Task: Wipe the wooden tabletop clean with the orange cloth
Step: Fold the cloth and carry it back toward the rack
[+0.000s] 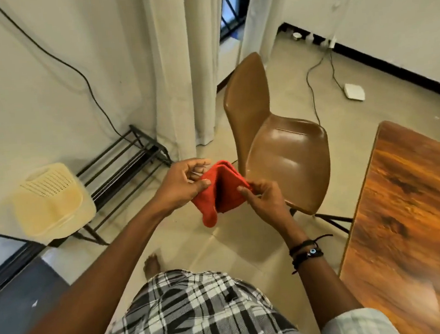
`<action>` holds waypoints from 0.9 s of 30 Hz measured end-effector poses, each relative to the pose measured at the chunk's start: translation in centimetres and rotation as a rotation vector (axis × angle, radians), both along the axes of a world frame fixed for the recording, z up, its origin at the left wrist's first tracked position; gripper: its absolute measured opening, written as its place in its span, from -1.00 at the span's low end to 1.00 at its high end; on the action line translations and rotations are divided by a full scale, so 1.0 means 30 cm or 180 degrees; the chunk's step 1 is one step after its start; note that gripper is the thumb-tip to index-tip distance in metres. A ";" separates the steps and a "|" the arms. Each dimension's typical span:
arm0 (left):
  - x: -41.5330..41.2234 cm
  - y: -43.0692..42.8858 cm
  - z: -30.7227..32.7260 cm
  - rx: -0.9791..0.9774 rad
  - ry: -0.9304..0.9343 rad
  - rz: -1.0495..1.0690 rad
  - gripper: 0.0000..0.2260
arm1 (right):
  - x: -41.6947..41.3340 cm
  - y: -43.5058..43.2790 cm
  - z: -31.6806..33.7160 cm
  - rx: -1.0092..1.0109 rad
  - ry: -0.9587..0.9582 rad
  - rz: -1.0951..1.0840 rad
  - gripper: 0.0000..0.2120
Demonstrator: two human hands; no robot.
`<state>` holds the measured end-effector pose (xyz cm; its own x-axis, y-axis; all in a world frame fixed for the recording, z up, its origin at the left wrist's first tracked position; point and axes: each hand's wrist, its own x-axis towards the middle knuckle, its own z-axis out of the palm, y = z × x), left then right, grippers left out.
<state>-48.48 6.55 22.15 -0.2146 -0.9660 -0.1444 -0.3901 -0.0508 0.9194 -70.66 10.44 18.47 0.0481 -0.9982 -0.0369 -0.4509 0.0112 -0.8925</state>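
The orange cloth (222,189) hangs folded in the air between both hands, over the tiled floor and left of the table. My left hand (185,183) pinches its left edge between thumb and fingers. My right hand (265,197) pinches the cloth's right edge with curled fingers. A lower corner of the cloth droops down. The wooden tabletop (415,219) lies at the right, dark grained wood, apart from the cloth and both hands.
A brown chair (283,145) stands just beyond my hands, close to the table's left edge. A black metal rack (123,164) and a cream plastic basket (51,203) stand at the left by the wall. Cables and a white box (354,91) lie on the floor behind.
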 end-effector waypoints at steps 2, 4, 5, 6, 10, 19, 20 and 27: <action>0.071 -0.022 -0.008 -0.0326 -0.0589 0.0009 -0.60 | 0.017 -0.039 -0.002 -0.0013 0.0311 -0.0050 -0.87; 0.152 -0.041 -0.032 -0.0563 -0.1020 -0.0035 -0.63 | 0.060 -0.084 -0.008 -0.0112 0.0589 0.0041 -0.89; 0.194 -0.051 -0.049 -0.0575 -0.1160 -0.0097 -0.64 | 0.091 -0.105 -0.014 -0.0086 0.0803 0.0130 -0.90; 0.232 -0.060 -0.071 -0.0555 -0.1273 -0.0192 -0.66 | 0.122 -0.120 -0.021 -0.0033 0.1017 0.0242 -0.91; 0.425 -0.106 -0.143 -0.0722 -0.1601 -0.0607 -0.80 | 0.289 -0.187 -0.068 -0.0082 0.1625 0.0504 -0.84; 0.943 -0.170 -0.315 -0.1163 -0.2501 -0.0876 -0.65 | 0.730 -0.391 -0.096 -0.0191 0.2433 0.1048 -0.78; 1.001 -0.167 -0.333 -0.1201 -0.2621 -0.0865 -0.63 | 0.786 -0.408 -0.104 -0.0248 0.2456 0.1123 -0.78; 1.335 -0.158 -0.348 -0.0623 -0.2974 -0.0218 -0.84 | 1.184 -0.547 -0.121 -0.0109 0.2294 0.1795 -0.79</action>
<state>-8.42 1.82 11.72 -0.1514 -0.9808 -0.1230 -0.9669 0.1210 0.2248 -35.13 -5.96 14.83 0.5055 -0.8349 -0.2178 -0.8296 -0.4009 -0.3886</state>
